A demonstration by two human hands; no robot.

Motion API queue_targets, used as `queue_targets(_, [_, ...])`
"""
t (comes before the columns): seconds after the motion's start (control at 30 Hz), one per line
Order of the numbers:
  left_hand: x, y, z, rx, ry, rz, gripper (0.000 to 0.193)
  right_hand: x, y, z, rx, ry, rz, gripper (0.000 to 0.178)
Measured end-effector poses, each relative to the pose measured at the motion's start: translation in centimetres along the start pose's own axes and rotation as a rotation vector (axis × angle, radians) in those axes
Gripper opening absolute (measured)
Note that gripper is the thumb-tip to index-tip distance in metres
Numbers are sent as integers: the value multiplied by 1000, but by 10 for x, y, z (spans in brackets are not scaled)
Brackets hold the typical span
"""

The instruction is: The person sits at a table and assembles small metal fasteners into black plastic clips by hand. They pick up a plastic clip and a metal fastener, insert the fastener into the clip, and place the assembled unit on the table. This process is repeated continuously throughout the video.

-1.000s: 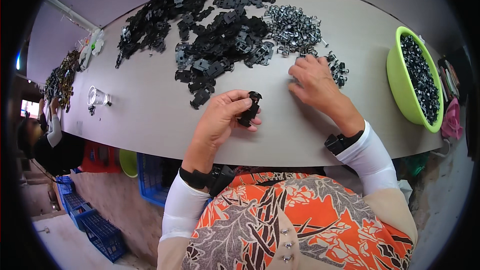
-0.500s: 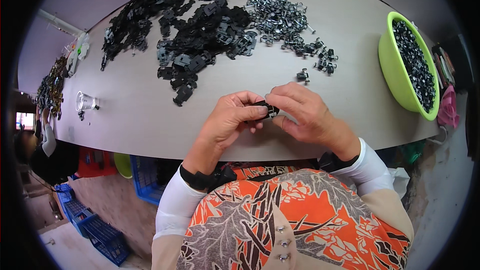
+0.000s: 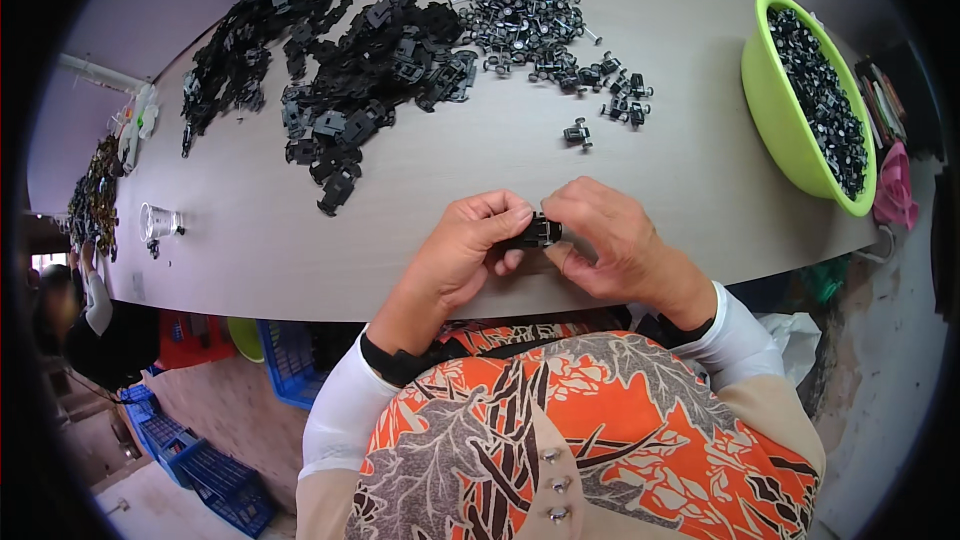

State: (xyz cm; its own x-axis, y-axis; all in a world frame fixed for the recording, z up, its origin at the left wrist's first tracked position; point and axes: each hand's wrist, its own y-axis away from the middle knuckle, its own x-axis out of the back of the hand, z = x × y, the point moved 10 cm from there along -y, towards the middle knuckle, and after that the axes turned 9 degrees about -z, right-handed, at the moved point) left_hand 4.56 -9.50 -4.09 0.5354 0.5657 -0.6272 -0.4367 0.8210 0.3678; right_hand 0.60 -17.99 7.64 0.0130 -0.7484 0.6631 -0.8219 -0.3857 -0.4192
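Just past the table's near edge, my left hand (image 3: 473,242) is closed round a black plastic toy car chassis (image 3: 541,231), with thumb on top and fingers curled beneath. My right hand (image 3: 612,240) pinches the chassis's right end, index fingertip on its far side and thumb on its near side. Light metallic bits show at that end; the rest is covered by my fingers. Beyond my hands lies a single black piece with small wheels (image 3: 577,134). Farther off are a heap of wheel-and-axle sets (image 3: 520,15) and a large pile of black and grey chassis pieces (image 3: 345,80).
On the right stands a green basin (image 3: 800,140) full of small black wheeled parts. A clear plastic cup (image 3: 160,223) lies at the left. Blue crates (image 3: 290,365) sit below the table edge. Another person's arm (image 3: 97,302) reaches to a separate pile at the far left.
The view has shifted slightly, so the table things appear farther left and higher. Both hands still hold the chassis, and more of its right end shows between my fingers.
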Motion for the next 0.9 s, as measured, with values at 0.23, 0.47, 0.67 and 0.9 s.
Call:
queue_targets(0.23, [-3, 1, 2, 11, -99, 23, 16, -13, 4, 12, -122, -11, -40, 34])
queue_targets(0.47, [-8, 2, 1, 42, 78, 20, 18, -4, 6, 9, -120, -63, 16, 33])
queue_targets(0.67, [-11, 2, -1, -26, 186, -93, 20, -4, 7, 7, -34, -65, 28, 40])
queue_targets(0.9, [-9, 5, 4, -51, 102, -12, 19, -7, 4, 2, -19, -76, 83, 41])
